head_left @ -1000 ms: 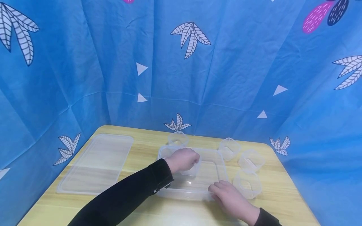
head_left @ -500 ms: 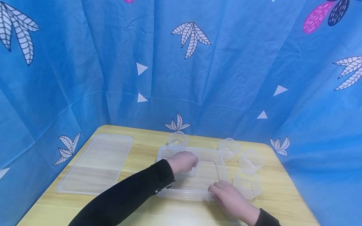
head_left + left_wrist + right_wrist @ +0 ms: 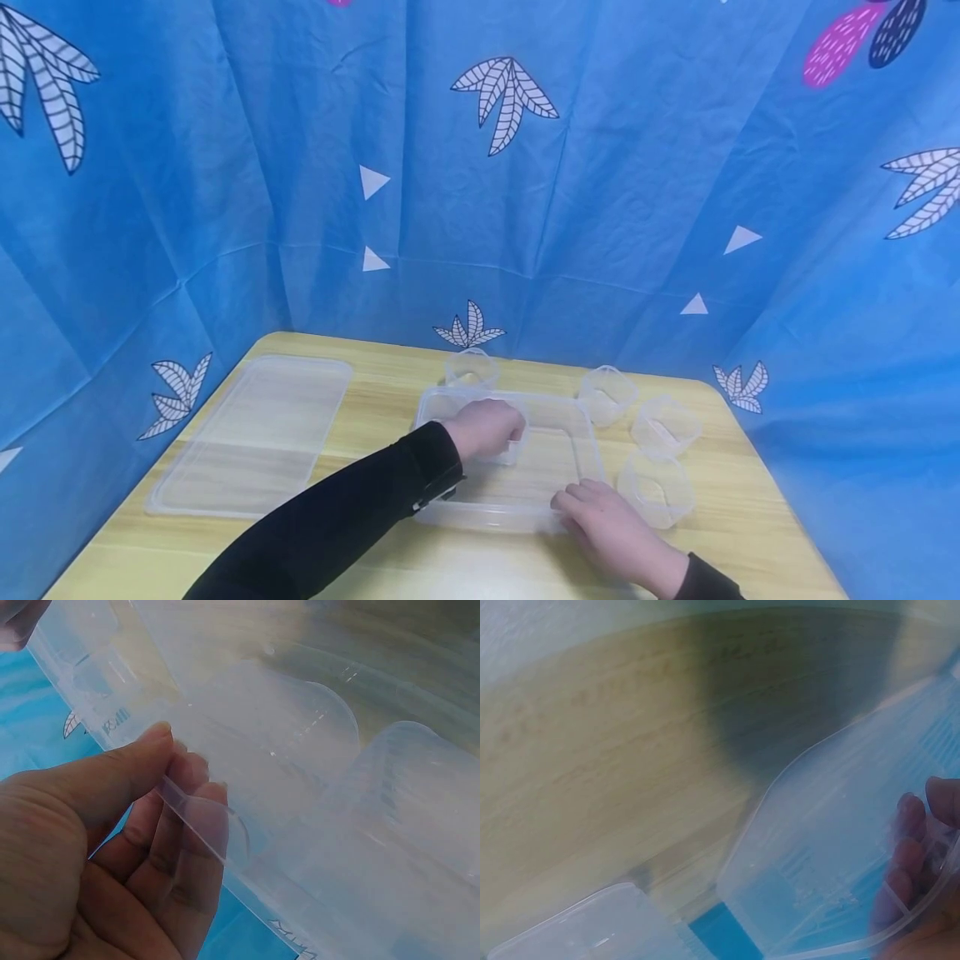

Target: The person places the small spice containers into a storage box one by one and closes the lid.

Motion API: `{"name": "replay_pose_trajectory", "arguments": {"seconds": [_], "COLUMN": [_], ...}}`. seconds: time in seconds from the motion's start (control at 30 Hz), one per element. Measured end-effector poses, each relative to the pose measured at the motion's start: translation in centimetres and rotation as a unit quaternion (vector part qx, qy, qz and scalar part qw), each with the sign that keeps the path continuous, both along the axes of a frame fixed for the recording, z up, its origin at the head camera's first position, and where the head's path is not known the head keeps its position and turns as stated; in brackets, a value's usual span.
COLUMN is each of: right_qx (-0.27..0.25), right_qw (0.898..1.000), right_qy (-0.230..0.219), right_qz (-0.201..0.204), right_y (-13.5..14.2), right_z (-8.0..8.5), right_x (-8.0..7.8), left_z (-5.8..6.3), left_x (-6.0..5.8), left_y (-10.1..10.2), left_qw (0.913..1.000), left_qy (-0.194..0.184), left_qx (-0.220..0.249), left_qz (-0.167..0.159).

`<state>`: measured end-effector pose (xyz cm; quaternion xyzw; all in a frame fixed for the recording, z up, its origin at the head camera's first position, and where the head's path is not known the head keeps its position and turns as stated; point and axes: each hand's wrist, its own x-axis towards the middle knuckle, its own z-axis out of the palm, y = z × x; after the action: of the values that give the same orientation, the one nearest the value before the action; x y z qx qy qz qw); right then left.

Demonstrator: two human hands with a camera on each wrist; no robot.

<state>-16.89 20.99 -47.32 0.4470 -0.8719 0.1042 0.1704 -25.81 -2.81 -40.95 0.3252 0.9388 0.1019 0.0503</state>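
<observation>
Your left hand pinches a plastic cup, your right hand the storage box; likely light, springy, so hold rims.

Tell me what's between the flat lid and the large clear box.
Wooden tabletop, with the black left sleeve crossing over it, in the head view.

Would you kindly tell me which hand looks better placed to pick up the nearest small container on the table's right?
Probably the right hand: it is close beside that small container, though it holds the large container. The left hand is farther off and pinches another small container.
</observation>
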Motion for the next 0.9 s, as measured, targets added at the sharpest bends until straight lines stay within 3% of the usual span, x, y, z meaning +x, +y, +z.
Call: {"name": "replay_pose_trajectory", "arguments": {"seconds": [0.9], "right_qx": [-0.003], "right_qw": [1.0], "right_qy": [-0.003], "right_qz": [0.0], "right_y": [-0.07], "right_z": [0.11], "right_x": [0.12], "left_z": [-0.2], "left_x": [-0.22], "left_y": [0.06], "left_qw": [0.9997], "left_qy": [-0.013], "left_qx": [-0.02], "left_qz": [0.012]}}
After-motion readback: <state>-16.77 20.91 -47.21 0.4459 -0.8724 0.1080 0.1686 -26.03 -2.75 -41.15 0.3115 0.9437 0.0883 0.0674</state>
